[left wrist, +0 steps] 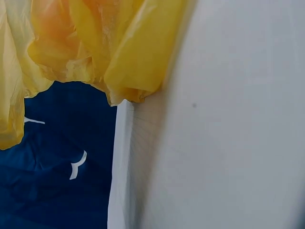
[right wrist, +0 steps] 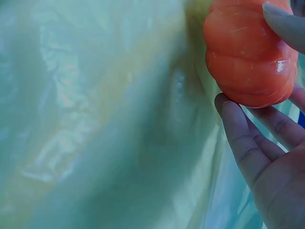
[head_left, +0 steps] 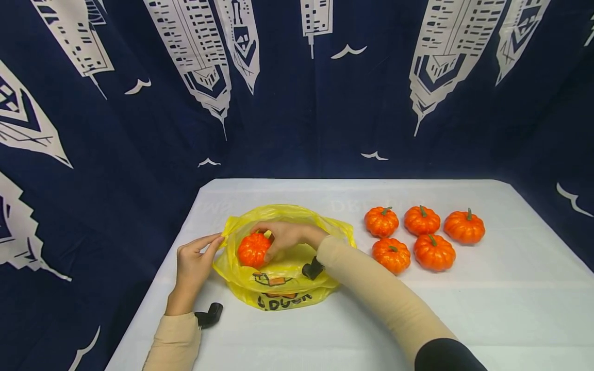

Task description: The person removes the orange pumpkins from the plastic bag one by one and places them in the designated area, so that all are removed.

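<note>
A yellow plastic bag (head_left: 287, 211) with dark printing lies open-mouthed on the table. My left hand (head_left: 191, 268) pinches its left rim between thumb and fingers. Within the bag's mouth, my right hand (head_left: 286, 238) holds a small orange pumpkin (head_left: 252, 251) near the left side. The right wrist view shows the thumb on one side of that pumpkin (right wrist: 250, 57) and the fingers (right wrist: 240, 136) around its underside, with the bag's wall beside them. Yellow folds of the bag (left wrist: 138, 57) hang at the top of the left wrist view; the left hand is out of sight there.
To the right of the bag, several orange pumpkins with green stems, one of them a front pumpkin (head_left: 433, 253), sit in two rows on the white table (head_left: 501, 309). A dark blue curtain (head_left: 297, 129) with white building prints hangs behind and to the left.
</note>
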Available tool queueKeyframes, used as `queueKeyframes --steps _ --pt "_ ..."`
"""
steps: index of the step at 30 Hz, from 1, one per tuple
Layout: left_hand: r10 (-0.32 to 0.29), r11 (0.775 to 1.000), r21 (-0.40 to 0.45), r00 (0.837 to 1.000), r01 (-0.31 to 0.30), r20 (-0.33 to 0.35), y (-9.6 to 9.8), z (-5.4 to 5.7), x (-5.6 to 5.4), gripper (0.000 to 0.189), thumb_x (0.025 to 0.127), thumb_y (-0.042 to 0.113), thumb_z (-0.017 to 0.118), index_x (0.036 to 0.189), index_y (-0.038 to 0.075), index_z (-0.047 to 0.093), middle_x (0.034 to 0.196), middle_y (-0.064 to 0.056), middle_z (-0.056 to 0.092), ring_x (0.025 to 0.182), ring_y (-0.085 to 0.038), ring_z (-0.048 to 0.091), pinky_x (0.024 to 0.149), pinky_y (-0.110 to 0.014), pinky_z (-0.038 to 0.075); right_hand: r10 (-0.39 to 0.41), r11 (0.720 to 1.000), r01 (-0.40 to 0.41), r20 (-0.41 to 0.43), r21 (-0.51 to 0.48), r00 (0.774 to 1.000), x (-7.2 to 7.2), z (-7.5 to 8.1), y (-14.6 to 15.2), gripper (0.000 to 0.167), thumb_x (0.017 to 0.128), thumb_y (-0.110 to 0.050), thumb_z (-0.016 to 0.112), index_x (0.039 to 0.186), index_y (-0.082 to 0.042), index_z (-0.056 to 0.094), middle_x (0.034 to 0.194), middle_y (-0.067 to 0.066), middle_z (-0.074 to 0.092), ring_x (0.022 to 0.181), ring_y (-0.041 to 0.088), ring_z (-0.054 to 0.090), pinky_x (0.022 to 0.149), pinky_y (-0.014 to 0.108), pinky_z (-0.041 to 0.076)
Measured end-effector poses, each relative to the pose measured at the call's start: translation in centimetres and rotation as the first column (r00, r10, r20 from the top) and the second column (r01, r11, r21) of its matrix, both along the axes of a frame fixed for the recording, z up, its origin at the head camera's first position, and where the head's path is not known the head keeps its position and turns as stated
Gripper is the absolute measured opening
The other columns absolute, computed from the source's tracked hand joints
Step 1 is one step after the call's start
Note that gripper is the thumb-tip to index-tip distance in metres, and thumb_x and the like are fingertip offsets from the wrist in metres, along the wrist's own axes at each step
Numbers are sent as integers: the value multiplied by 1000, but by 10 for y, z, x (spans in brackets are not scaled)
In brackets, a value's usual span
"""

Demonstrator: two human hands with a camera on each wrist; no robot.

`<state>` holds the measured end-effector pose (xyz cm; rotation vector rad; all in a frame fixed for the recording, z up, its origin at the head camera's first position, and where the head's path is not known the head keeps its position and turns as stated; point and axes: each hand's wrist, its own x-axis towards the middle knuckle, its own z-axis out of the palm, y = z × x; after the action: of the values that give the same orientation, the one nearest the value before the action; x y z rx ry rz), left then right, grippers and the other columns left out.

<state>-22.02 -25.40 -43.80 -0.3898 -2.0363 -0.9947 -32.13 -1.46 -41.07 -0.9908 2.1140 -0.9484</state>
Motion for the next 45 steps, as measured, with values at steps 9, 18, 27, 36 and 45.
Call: queueKeyframes --steps 9,18,27,36,45 --pt "-2 1000 -8 1000 2 -7 2 1 0 14 77 -8 81 90 -4 79 87 -18 77 80 -34 74 81 -2 48 -40 999 41 31 -21 999 -2 2 10 68 80 -11 84 138 -22 51 148 8 47 113 24 61 103 35 50" --pt "4 1000 -2 1000 -4 1 2 1 0 14 76 -7 81 89 -2 79 87 -18 77 85 -14 74 81 -2 48 -67 997 67 -4 -30 998 1 1 15 63 78 -15 86 131 -17 52 147 9 51 116 23 60 104 36 50" --pt "1 1000 3 1000 -1 6 3 1 0 14 77 -7 81 90 -2 80 88 -19 77 84 -14 74 81 -2 49 -77 991 78 15 -106 997 0 1 25 62 80 -12 84 133 -15 52 141 7 53 117 24 58 101 35 52" --pt "8 1000 0 1000 -8 14 3 1 0 16 75 -8 82 90 -3 79 87 -18 77 88 -7 72 81 -2 48 -99 982 101 19 -159 995 2 6 33 61 82 -12 81 135 -14 52 143 8 53 121 26 57 102 37 52" --pt "17 1000 -3 1000 -17 22 4 0 1 15 76 -7 81 91 -3 79 87 -18 77 86 -14 74 81 -1 48 -123 969 126 27 -213 992 3 10 39 63 83 -10 78 140 -12 51 142 9 55 118 26 59 97 34 55"
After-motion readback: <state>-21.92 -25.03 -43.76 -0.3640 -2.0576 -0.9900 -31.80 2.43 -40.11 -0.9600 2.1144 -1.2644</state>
